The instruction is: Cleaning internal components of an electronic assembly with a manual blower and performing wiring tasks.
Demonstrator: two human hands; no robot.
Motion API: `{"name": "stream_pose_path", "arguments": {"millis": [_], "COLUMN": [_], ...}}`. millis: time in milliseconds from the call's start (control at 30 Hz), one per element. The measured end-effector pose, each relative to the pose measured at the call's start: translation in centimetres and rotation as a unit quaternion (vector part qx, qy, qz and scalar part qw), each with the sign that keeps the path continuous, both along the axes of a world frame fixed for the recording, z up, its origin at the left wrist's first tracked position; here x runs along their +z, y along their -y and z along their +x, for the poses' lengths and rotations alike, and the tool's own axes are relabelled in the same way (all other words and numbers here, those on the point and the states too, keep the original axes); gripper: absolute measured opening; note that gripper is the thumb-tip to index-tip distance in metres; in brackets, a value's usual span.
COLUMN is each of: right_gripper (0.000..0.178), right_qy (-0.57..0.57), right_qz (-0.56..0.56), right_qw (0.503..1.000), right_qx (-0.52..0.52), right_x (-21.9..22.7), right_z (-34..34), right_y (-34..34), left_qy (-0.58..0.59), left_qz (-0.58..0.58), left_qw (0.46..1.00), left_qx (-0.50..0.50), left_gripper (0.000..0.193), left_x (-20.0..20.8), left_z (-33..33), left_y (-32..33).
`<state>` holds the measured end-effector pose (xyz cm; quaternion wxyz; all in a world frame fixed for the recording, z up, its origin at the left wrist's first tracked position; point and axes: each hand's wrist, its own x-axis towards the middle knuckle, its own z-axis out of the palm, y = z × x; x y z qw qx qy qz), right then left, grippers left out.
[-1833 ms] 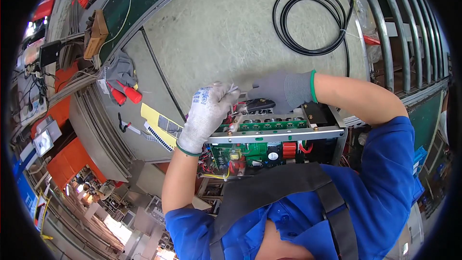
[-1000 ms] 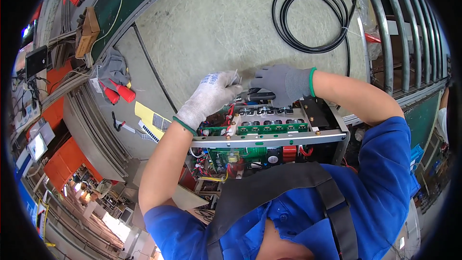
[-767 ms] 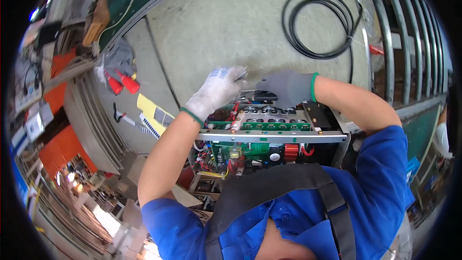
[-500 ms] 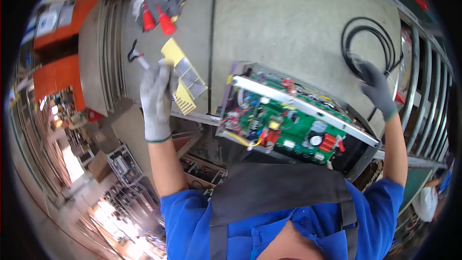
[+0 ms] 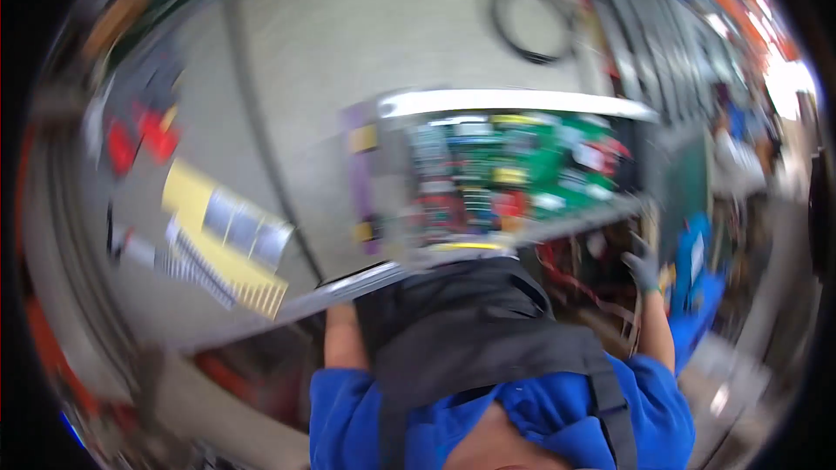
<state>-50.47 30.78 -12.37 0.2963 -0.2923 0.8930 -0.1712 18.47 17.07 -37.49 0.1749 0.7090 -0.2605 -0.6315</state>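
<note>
The view is smeared by motion. An open metal chassis with a green circuit board (image 5: 557,165) lies on the table in front of me, its bright metal bar (image 5: 522,103) along the far side. My right hand (image 5: 643,267), in a grey glove, is low at the right, past the chassis's near right corner. Its fingers look apart, with nothing seen in them. Under the table's front edge my left hand is hidden; only my left forearm (image 5: 345,339) shows. Yellow label sheets (image 5: 187,191) and a white strip (image 5: 200,261) lie to the left on the table.
A coil of black cable (image 5: 496,13) lies at the far right of the table. Red-handled tools (image 5: 157,135) are at the far left. Grey metal rails (image 5: 644,35) stand beyond the right edge, and a blue object (image 5: 692,261) is beside my right arm.
My view has turned to the right. My left hand has dropped from above the label sheets to below the table edge. My right hand has left the cable coil and come down nearer me.
</note>
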Motion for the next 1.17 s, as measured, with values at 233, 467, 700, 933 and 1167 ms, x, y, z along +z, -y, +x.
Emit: {"name": "stream_pose_path", "arguments": {"millis": [233,467,700,933,1167], "right_gripper": [0.071,0.053,0.036,0.039,0.044], "right_qy": [-0.293,-0.202,-0.133,0.065,0.411], "right_qz": [0.22,-0.239,-0.149,-0.069,-0.147], "right_qw": [0.925,0.922,0.823,0.949,0.87], "right_qx": [-0.104,0.228,0.532,0.301,0.228], "right_x": [5.1,-0.8,-4.1,-4.5,-16.3], "right_z": [-3.9,-3.2,9.9,20.0,18.6], "right_y": [-7.9,8.4,21.8,9.3,10.6], "left_qy": [0.049,0.033,0.24,0.104,0.206], "left_qz": [0.061,-0.433,-0.571,-0.636,-0.761], "left_qw": [0.917,0.822,0.575,0.479,0.474], "left_qx": [-0.391,-0.37,-0.535,-0.595,-0.391], "left_gripper": [0.04,0.025,0.032,0.041,0.047], "left_x": [17.4,40.9,39.4,39.1,39.4], "left_z": [-2.0,-25.5,-38.4,-27.9,-25.5], "left_y": [3.1,12.5,14.0,7.4,10.6]}}
